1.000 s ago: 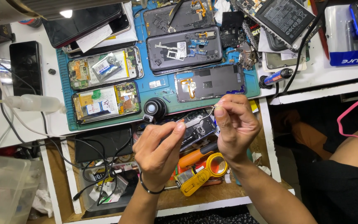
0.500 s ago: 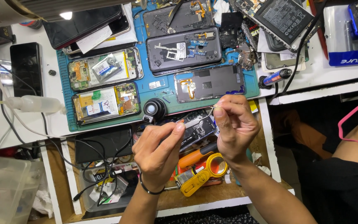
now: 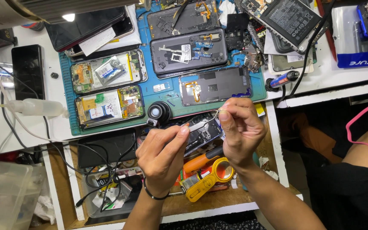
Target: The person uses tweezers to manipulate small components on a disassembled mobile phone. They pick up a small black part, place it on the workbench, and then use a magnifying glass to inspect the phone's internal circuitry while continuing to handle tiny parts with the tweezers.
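Grip, head view: both hands are raised together over the front edge of the desk (image 3: 56, 127). The right hand (image 3: 241, 130) is closed in a fingertip pinch on the upper end of a thin metal strip (image 3: 211, 117), a pale, flex-like piece that curves down toward the left hand (image 3: 162, 153). The left hand is likewise closed, thumb against forefinger, on a slim tool or the strip's lower end; which of the two cannot be told.

Handling, as judged: the strip is held to be very light, springy and easily kinked, so it is best taken by its ends or edges with fingertips only, without squeezing the middle.

Below and behind the grip: a dark opened phone (image 3: 201, 134) is partly hidden by the fingers. Beneath the right hand lie a yellow magnifier (image 3: 211, 179) and an orange-handled screwdriver (image 3: 201, 161). Beyond the grip a blue work mat (image 3: 162, 96) carries several opened phones, a black loupe (image 3: 158, 113) nearest the left hand. Far left of the grip a clear squeeze bottle (image 3: 37, 107) is laid on its side.
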